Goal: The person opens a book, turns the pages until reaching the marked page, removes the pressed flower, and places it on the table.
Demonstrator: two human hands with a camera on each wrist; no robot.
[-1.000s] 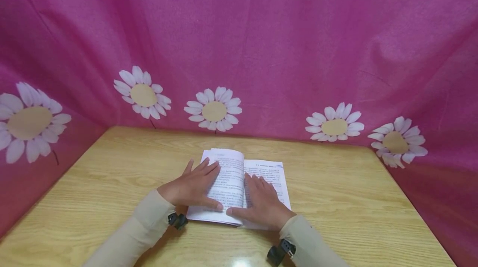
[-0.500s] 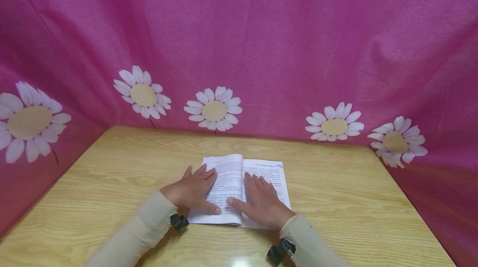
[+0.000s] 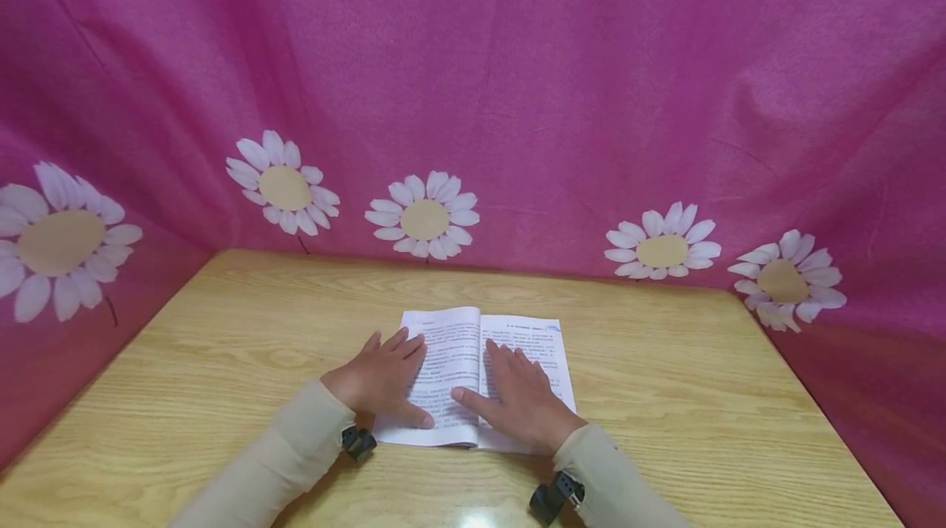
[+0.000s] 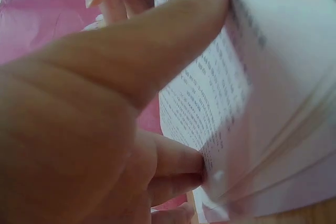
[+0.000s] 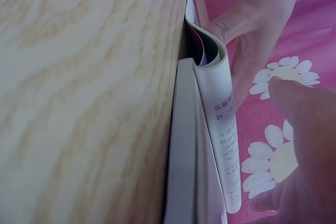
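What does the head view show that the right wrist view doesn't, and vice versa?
Only head: the printed face of the right page and the black wrist camera on the right arm.

Only right wrist: the hollow beneath the curled left pages, seen end-on beside the thick page block.

Both: the open book, left hand, right hand, wooden table and pink cloth with white flowers.

Long, plain beige sleeves (image 3: pixel 272 462), lightly creased, each bear a small, blocky black wrist camera (image 3: pixel 359 443).
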